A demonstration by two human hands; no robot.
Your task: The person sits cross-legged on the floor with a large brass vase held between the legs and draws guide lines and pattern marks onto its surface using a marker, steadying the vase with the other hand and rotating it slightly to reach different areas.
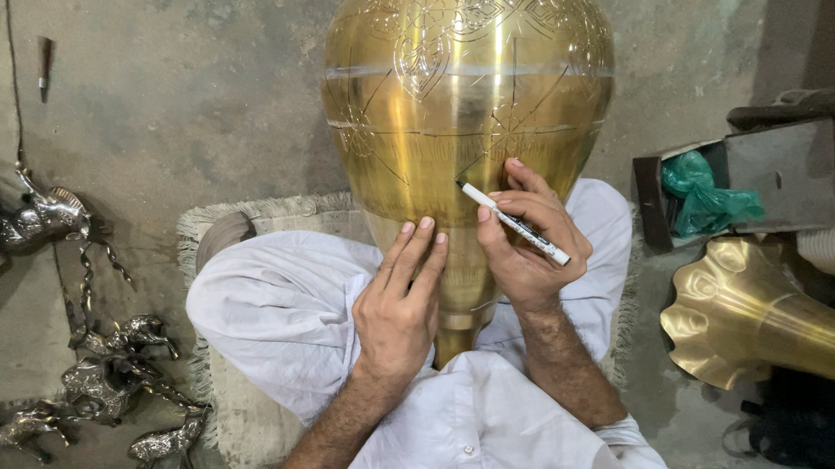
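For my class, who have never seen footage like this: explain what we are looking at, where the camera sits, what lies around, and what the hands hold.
This is one picture from a camera worn on a person's head, looking down at their own lap and hands. No machine is involved. The person sits on a pale fringed mat on a grey concrete floor, in white clothing. A large engraved golden brass vase lies across their lap. The left hand rests flat against the vase, steadying it. The right hand holds a white marker pen in its fingers, the tip touching the metal. To the left lie silvery metal animal figurines. To the right are a second flared brass piece and a dark box with a green plastic bag inside.
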